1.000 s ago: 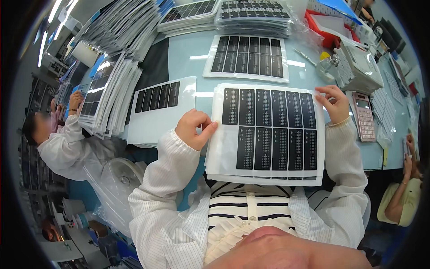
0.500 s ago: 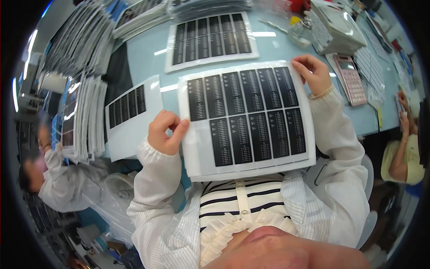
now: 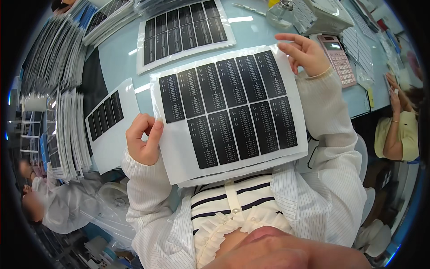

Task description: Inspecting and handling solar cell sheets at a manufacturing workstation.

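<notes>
A white sheet of black rectangular labels (image 3: 230, 110) is in front of me, with a bare white patch at its lower left. Other white sheet edges show beneath it at the bottom. At its left edge, my left hand (image 3: 145, 139) is closed, thumb and curled fingers pinching the sheets. My right hand (image 3: 309, 56) is at the top right corner, finger and thumb slightly apart beside the corner, the other fingers curled under. Beyond lies a similar label stack (image 3: 183, 33). Left of my left hand is a white sheet with fewer black labels (image 3: 106, 116).
Tall piles of sheets (image 3: 56, 56) and a leaning stack (image 3: 74, 134) stand on the left. A pink calculator (image 3: 338, 60), a clear glass bottle (image 3: 281, 15) and a white device (image 3: 324, 15) are at right on the glass-like table (image 3: 118, 58). Other people sit at both sides.
My view has shifted, so the table things appear further up and left. The finger and thumb of my right hand have parted at the sheet's corner. My left hand keeps its pinch.
</notes>
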Demonstrator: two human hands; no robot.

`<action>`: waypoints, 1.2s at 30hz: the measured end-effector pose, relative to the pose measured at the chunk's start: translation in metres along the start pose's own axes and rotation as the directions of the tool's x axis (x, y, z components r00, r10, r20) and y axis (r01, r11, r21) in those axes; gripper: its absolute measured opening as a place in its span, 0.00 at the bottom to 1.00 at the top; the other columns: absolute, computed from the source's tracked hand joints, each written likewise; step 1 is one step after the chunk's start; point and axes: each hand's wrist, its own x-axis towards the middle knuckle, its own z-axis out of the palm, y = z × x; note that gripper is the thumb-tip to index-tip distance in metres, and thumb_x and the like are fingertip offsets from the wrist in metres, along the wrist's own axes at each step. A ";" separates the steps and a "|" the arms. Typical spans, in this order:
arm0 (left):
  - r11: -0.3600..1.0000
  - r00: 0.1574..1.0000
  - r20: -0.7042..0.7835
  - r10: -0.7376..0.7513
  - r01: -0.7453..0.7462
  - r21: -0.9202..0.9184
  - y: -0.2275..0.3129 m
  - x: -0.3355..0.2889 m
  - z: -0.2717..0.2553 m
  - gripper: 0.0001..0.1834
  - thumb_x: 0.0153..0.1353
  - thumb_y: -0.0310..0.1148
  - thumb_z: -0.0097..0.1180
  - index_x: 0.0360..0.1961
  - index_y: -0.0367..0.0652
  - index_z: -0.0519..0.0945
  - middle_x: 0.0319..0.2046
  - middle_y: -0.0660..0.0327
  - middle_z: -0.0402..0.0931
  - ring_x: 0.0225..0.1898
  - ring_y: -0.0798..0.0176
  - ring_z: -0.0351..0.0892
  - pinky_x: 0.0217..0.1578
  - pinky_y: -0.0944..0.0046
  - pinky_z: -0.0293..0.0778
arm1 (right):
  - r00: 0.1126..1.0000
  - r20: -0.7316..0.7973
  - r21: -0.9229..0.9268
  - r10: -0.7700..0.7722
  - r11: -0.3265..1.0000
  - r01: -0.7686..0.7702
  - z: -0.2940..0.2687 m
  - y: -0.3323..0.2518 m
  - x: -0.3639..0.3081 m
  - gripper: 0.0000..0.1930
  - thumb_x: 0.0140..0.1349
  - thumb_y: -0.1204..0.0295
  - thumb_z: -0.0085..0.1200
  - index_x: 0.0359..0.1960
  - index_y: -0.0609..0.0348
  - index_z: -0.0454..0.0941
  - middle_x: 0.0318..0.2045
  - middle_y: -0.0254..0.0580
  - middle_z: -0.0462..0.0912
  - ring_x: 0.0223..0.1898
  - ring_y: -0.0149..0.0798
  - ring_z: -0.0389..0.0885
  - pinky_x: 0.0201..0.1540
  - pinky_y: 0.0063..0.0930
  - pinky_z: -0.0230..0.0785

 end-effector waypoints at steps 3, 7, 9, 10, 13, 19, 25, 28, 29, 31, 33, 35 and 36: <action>0.997 0.998 0.020 -0.062 0.063 -0.033 -0.006 -0.002 0.000 0.11 0.52 0.25 0.51 0.15 0.35 0.66 0.12 0.64 0.59 0.17 0.71 0.54 0.21 0.71 0.52 | 0.986 0.013 0.031 0.163 0.986 -0.164 -0.004 -0.016 -0.013 0.16 0.57 0.67 0.52 0.42 0.67 0.71 0.20 0.35 0.77 0.16 0.22 0.73 0.16 0.10 0.63; 0.984 0.987 0.045 -0.156 0.159 -0.080 -0.006 0.000 0.002 0.13 0.55 0.27 0.51 0.16 0.36 0.66 0.13 0.66 0.59 0.18 0.73 0.53 0.21 0.73 0.52 | 0.914 0.275 -0.086 0.299 0.954 -0.287 -0.013 -0.020 -0.024 0.12 0.58 0.67 0.51 0.34 0.66 0.72 0.18 0.37 0.77 0.15 0.25 0.75 0.15 0.11 0.65; 0.974 0.976 0.057 -0.209 0.213 -0.080 -0.005 0.002 0.002 0.13 0.56 0.27 0.50 0.16 0.36 0.65 0.13 0.67 0.59 0.18 0.74 0.54 0.21 0.74 0.51 | 0.885 0.331 -0.072 0.327 0.944 -0.322 -0.009 -0.028 -0.026 0.11 0.58 0.67 0.50 0.28 0.65 0.72 0.17 0.38 0.76 0.12 0.25 0.73 0.13 0.11 0.63; 0.971 0.979 0.038 -0.201 0.204 -0.122 -0.006 0.002 0.002 0.13 0.56 0.27 0.50 0.16 0.36 0.65 0.13 0.67 0.59 0.18 0.75 0.54 0.21 0.74 0.51 | 0.884 0.333 -0.073 0.328 0.944 -0.323 -0.011 -0.030 -0.025 0.11 0.58 0.67 0.50 0.28 0.65 0.72 0.17 0.38 0.76 0.12 0.25 0.73 0.13 0.11 0.63; 0.970 0.984 -0.026 -0.178 0.171 -0.170 -0.004 0.003 0.003 0.13 0.57 0.26 0.49 0.16 0.36 0.65 0.14 0.67 0.60 0.18 0.75 0.54 0.21 0.75 0.51 | 0.873 0.389 -0.086 0.295 0.955 -0.284 -0.016 -0.032 -0.020 0.11 0.58 0.67 0.51 0.26 0.64 0.72 0.16 0.37 0.76 0.11 0.24 0.72 0.12 0.11 0.62; 0.968 0.985 -0.167 -0.052 0.008 -0.252 -0.008 0.007 0.000 0.11 0.59 0.26 0.45 0.20 0.34 0.68 0.19 0.67 0.63 0.21 0.76 0.56 0.24 0.77 0.52 | 0.970 0.242 -0.018 -0.038 0.999 0.043 -0.012 -0.049 -0.019 0.09 0.57 0.70 0.51 0.24 0.64 0.71 0.16 0.34 0.75 0.12 0.23 0.70 0.13 0.12 0.58; 0.921 0.959 -0.283 0.006 -0.115 -0.372 -0.001 0.012 0.006 0.09 0.58 0.24 0.44 0.21 0.31 0.68 0.23 0.59 0.69 0.22 0.73 0.60 0.25 0.76 0.55 | 0.967 0.089 0.048 -0.237 0.971 0.234 -0.014 -0.035 -0.024 0.08 0.55 0.72 0.52 0.23 0.64 0.72 0.21 0.35 0.76 0.20 0.23 0.70 0.24 0.14 0.61; 0.929 0.958 -0.284 0.044 -0.144 -0.341 -0.005 0.011 0.006 0.09 0.58 0.24 0.44 0.22 0.30 0.69 0.24 0.57 0.70 0.22 0.72 0.62 0.25 0.75 0.56 | 0.962 0.068 0.019 -0.264 0.965 0.263 -0.016 -0.029 -0.026 0.07 0.54 0.73 0.52 0.24 0.64 0.73 0.22 0.34 0.77 0.22 0.23 0.71 0.28 0.16 0.61; 0.937 0.956 -0.282 0.085 -0.173 -0.305 -0.007 0.011 0.006 0.09 0.58 0.23 0.44 0.23 0.30 0.70 0.24 0.57 0.70 0.22 0.71 0.63 0.25 0.75 0.57 | 0.959 0.074 0.011 -0.274 0.962 0.274 -0.017 -0.029 -0.026 0.07 0.54 0.73 0.52 0.25 0.65 0.73 0.23 0.35 0.77 0.22 0.23 0.71 0.28 0.16 0.61; 0.943 0.964 -0.252 0.088 -0.162 -0.292 -0.008 0.009 0.002 0.09 0.58 0.23 0.44 0.23 0.30 0.70 0.23 0.57 0.70 0.22 0.71 0.63 0.25 0.75 0.57 | 0.956 0.084 0.004 -0.281 0.959 0.282 -0.018 -0.027 -0.026 0.07 0.54 0.73 0.52 0.25 0.65 0.74 0.23 0.36 0.78 0.22 0.23 0.71 0.28 0.16 0.62; 0.950 0.970 -0.229 0.087 -0.149 -0.273 -0.009 0.007 0.000 0.08 0.58 0.23 0.44 0.23 0.30 0.70 0.23 0.57 0.70 0.22 0.71 0.63 0.25 0.74 0.57 | 0.917 0.114 0.023 -0.382 0.924 0.382 -0.018 -0.025 -0.023 0.06 0.54 0.75 0.52 0.29 0.67 0.76 0.23 0.39 0.79 0.22 0.26 0.74 0.26 0.16 0.65; 0.938 0.954 -0.285 0.097 -0.184 -0.295 -0.011 0.008 0.003 0.08 0.58 0.24 0.44 0.23 0.30 0.70 0.22 0.58 0.69 0.21 0.71 0.62 0.24 0.74 0.57 | 0.915 0.122 0.037 -0.385 0.923 0.384 -0.018 -0.024 -0.023 0.07 0.55 0.74 0.51 0.29 0.68 0.75 0.25 0.40 0.79 0.23 0.26 0.74 0.28 0.16 0.64; 0.939 0.953 -0.289 0.093 -0.181 -0.294 -0.011 0.008 0.003 0.08 0.58 0.24 0.44 0.23 0.30 0.70 0.22 0.58 0.69 0.21 0.71 0.62 0.24 0.74 0.57 | 0.913 0.123 0.046 -0.389 0.921 0.386 -0.017 -0.023 -0.023 0.08 0.55 0.73 0.50 0.29 0.68 0.75 0.26 0.41 0.79 0.25 0.27 0.74 0.30 0.17 0.63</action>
